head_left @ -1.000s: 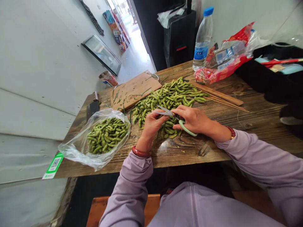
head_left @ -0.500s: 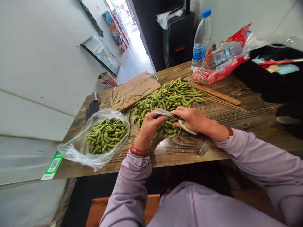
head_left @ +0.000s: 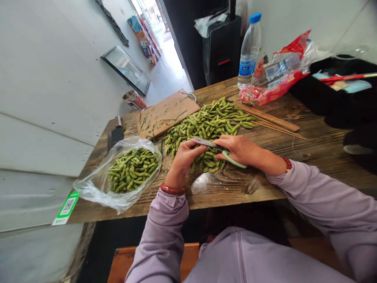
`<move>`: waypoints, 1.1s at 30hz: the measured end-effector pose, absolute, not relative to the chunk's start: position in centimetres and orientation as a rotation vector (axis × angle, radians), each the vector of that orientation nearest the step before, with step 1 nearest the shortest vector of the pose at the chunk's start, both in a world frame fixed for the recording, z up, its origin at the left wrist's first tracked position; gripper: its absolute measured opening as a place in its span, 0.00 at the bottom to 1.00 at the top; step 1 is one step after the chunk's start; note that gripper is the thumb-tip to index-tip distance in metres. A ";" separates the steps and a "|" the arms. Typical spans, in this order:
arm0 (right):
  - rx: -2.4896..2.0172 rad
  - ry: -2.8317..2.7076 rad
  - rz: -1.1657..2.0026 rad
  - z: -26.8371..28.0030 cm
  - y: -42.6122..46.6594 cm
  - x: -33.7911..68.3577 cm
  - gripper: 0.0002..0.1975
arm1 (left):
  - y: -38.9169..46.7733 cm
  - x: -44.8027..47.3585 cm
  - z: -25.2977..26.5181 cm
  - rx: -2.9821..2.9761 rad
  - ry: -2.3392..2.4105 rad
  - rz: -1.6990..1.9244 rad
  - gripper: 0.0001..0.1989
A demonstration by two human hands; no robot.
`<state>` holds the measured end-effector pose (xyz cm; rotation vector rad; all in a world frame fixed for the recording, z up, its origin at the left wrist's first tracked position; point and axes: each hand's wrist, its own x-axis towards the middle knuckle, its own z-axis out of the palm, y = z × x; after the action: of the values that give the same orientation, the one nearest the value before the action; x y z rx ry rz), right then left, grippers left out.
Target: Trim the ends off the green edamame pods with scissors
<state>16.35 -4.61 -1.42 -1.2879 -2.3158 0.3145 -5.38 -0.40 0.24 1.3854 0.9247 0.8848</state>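
Observation:
My right hand (head_left: pixel 239 150) is closed round the pale green handles of a pair of scissors (head_left: pixel 206 142), whose blades point left and lie together. At the blade tips my left hand (head_left: pixel 186 157) pinches thumb and fingers together. Whatever is in that pinch is hidden. Both hands are above the near edge of a heap of green soybean pods (head_left: pixel 203 122) spread on the wooden table (head_left: pixel 215 192). To the left, a clear plastic bag (head_left: pixel 94 192) lies open with more pods (head_left: pixel 132 169) inside.
Behind the heap lies a cutting board (head_left: pixel 167 112) with green scraps, and a cleaver (head_left: pixel 115 133) is at its left. Thin wooden skewers (head_left: pixel 273 118) lie right of the pods. A water bottle (head_left: pixel 249 51), red plastic packaging (head_left: pixel 282 88) and a black tray (head_left: pixel 318 94) stand at the back right.
The scissor blades, slightly apart before, have come together at my left fingertips. Both hands have stayed in nearly the same place.

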 end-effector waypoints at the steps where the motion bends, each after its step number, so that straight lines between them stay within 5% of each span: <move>1: -1.288 -2.310 0.318 -1.5 -4.6 16.3 0.20 | -0.4 -5.4 0.3 1.379 0.935 0.893 0.09; 16: -1.194 -2.140 0.239 -2.4 -4.4 16.4 0.28 | 0.0 -5.5 0.5 0.900 0.886 1.012 0.14; 33: -1.187 -2.154 0.253 -2.4 -4.5 16.1 0.24 | -1.3 -4.1 0.3 0.983 0.781 0.803 0.17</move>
<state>16.07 -4.53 -2.42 -1.1875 -2.1544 0.2533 -4.09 -1.28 0.26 0.9828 0.7811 0.8033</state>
